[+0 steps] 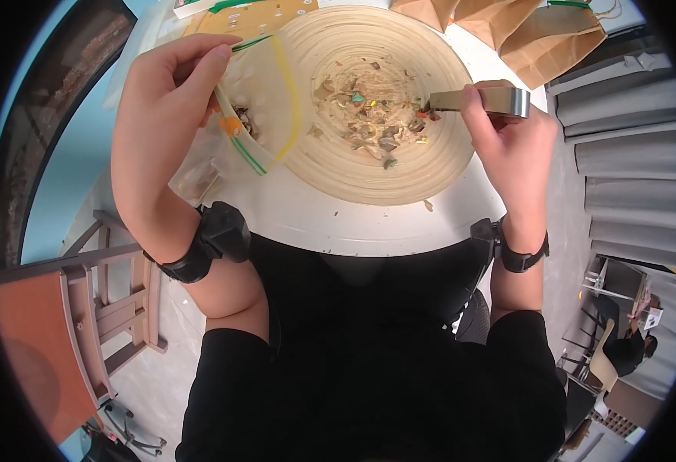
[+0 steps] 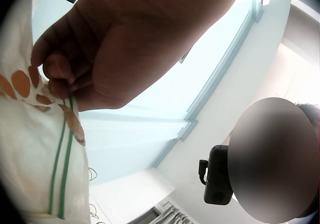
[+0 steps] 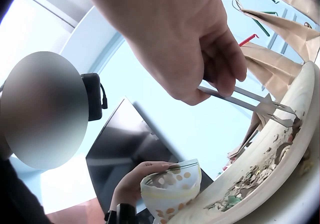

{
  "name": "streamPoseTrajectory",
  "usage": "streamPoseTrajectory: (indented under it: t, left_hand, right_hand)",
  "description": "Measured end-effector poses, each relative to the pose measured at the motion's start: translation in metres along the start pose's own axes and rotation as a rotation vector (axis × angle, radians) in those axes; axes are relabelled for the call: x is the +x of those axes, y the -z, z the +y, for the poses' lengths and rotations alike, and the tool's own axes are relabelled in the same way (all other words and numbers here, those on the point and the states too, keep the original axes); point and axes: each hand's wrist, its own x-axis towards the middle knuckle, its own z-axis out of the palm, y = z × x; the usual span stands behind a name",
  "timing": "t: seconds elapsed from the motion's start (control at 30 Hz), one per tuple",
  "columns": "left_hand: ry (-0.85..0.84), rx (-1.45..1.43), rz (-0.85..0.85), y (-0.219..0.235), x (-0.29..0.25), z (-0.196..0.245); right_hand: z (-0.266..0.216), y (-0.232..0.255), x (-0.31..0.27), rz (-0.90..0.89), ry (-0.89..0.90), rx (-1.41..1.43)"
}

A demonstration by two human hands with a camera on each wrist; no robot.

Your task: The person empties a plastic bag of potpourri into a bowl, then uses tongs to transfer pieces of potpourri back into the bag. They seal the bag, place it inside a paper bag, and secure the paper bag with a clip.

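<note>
My left hand (image 1: 161, 115) pinches the green-edged rim of a translucent zip bag (image 1: 265, 100) with orange spots, held open beside the plate; dark bits show inside. The same bag (image 2: 30, 149) hangs from the fingers in the left wrist view. My right hand (image 1: 511, 142) grips metal tweezers (image 1: 480, 100) over the right side of a round ridged plate (image 1: 438, 165). In the right wrist view the tweezer tips reach dark bits near the plate's edge. Dried flakes (image 1: 376, 115), with some green and red pieces, lie scattered in the plate's middle.
Brown paper bags (image 1: 557, 46) stand behind the plate at the right. A yellowish sheet (image 1: 257, 21) lies at the back left. Another clear bag (image 1: 199, 181) rests by the table's left edge. Crumbs dot the white table (image 1: 353, 231). A wooden chair (image 1: 118, 308) stands at the left.
</note>
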Motion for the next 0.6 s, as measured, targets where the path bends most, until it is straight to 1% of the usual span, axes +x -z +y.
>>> streamPoseTrajectory:
  t: [0.07,0.17,0.27,0.33,0.4,0.5,0.53,0.6]
  left_hand:
    - [0.003,0.000,-0.001,0.001,0.000,0.000]
    - [-0.011,0.013,0.017,-0.002,0.001,-0.001]
    - [0.015,0.011,0.000,-0.002,0.001,0.001]
    - [0.021,0.019,0.005,0.000,0.001,0.000]
    - [0.014,0.016,0.014,0.003,0.001,0.000]
    - [0.002,0.005,0.030,0.006,-0.003,0.000]
    - [-0.005,0.004,0.028,0.006,-0.002,-0.001]
    - [-0.017,-0.001,0.017,0.005,-0.001,-0.001]
  right_hand:
    - [0.002,-0.003,0.001,0.048,-0.044,0.098]
    - [-0.014,0.002,0.008,0.133,-0.030,0.291]
    - [-0.053,-0.006,0.010,0.152,0.154,0.689]
    - [-0.088,-0.007,0.009,0.123,0.006,0.860]
    - [-0.057,-0.017,0.013,0.069,0.225,0.671]
    - [-0.038,-0.019,0.015,0.019,-0.083,0.702]
    - [-0.032,-0.021,0.017,-0.039,-0.155,0.582]
    - [-0.016,-0.029,0.020,-0.091,-0.216,0.496]
